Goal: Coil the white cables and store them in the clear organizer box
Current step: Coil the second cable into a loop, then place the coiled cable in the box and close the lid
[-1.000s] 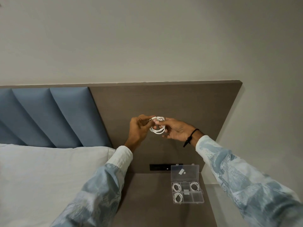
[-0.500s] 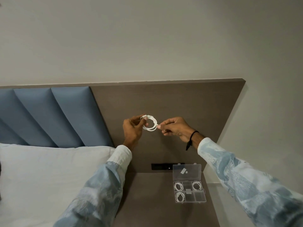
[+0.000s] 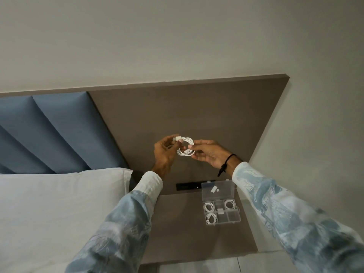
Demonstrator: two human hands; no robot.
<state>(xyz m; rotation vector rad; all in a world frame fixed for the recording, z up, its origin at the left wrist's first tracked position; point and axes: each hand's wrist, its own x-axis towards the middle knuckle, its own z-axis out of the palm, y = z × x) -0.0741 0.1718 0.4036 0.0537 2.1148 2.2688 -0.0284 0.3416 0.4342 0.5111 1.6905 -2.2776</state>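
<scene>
I hold a white cable [image 3: 185, 147], wound into a small ring, up in front of the brown headboard panel. My left hand [image 3: 164, 153] pinches its plug end at the top left of the ring. My right hand [image 3: 208, 153] grips the ring's right side with fingertips. The clear organizer box [image 3: 221, 218] lies open on the brown bedside table, below and right of my hands, its lid standing up at the back. Three of its compartments each hold a coiled white cable [image 3: 209, 206]; the others look bare.
A bed with a white pillow [image 3: 59, 203] fills the left side, under blue padded headboard panels [image 3: 49, 127]. A black socket strip [image 3: 188, 186] sits on the panel just behind the table [image 3: 177, 223]. The table's right edge meets a pale wall.
The view has tilted, so hands and box sit lower in the frame. My right hand has come back onto the ring's right side after pulling slightly away.
</scene>
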